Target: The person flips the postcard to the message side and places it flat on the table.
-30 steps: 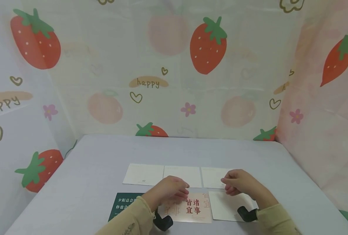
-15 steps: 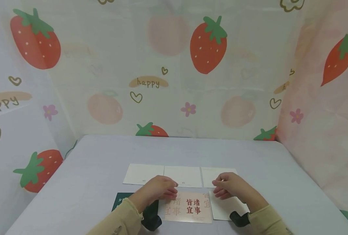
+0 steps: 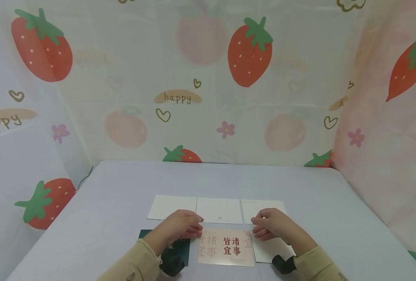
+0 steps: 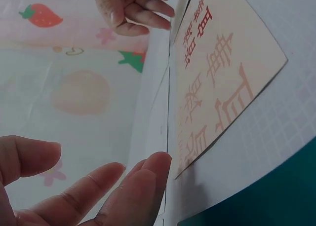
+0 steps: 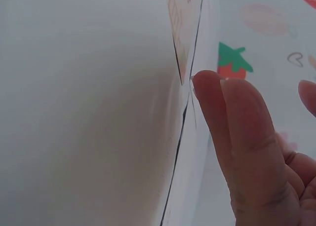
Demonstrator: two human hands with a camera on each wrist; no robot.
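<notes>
A pink postcard with red characters lies in the middle of the front row. Left of it is a dark green postcard, partly covered by my left hand. That hand hovers by the pink card's far left corner, its fingers loosely bent and nothing between them in the left wrist view. My right hand is over the far part of a blank-faced white card at the front right. Its fingertips are close to the pink card's far right corner, and the right wrist view shows thumb and fingers apart, holding nothing.
Behind the front row lie three white cards side by side: a left one, a middle one and a right one. All rest on a white table. A strawberry-print cloth rises behind and at both sides.
My left hand has moved left, uncovering more of the pink postcard and covering part of the green one. My right hand has shifted left toward the pink card. The cards look unmoved.
</notes>
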